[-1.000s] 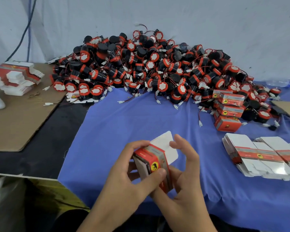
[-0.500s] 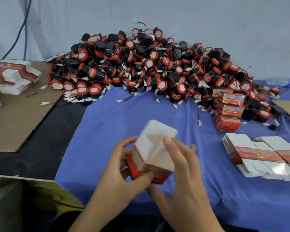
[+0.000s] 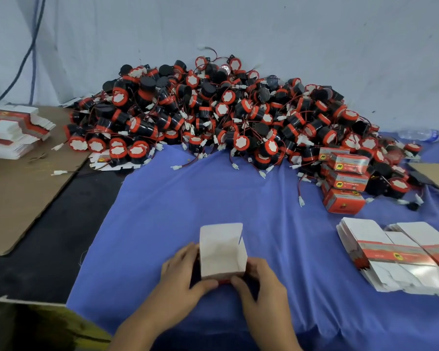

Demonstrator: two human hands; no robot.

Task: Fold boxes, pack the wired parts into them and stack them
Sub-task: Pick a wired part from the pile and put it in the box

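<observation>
My left hand (image 3: 185, 272) and right hand (image 3: 261, 279) clasp the open box (image 3: 222, 252) near the blue cloth's (image 3: 162, 224) front edge, thumbs pinching its mostly hidden red base. My far fingertips are hidden behind its walls.

Open box (image 3: 222, 252): is standing upright on the blue cloth (image 3: 188, 198), its top flap sticking up and its white inside showing.
Left grip (image 3: 180, 269): is holding the open box's left side, thumb pressing its lower front edge.
Right grip (image 3: 261, 279): is holding the open box's right side, thumb lying on the same edge.
Wired parts (image 3: 226, 117): are lying heaped well beyond the open box, against the wall.
Closed boxes (image 3: 345, 183): are sitting stacked beyond the open box, to its right.
Flat blanks (image 3: 395, 257): are lying fanned out to the right of the open box.
Cardboard sheet (image 3: 18, 198): is lying on the desk (image 3: 48, 249), well left of the open box.
</observation>
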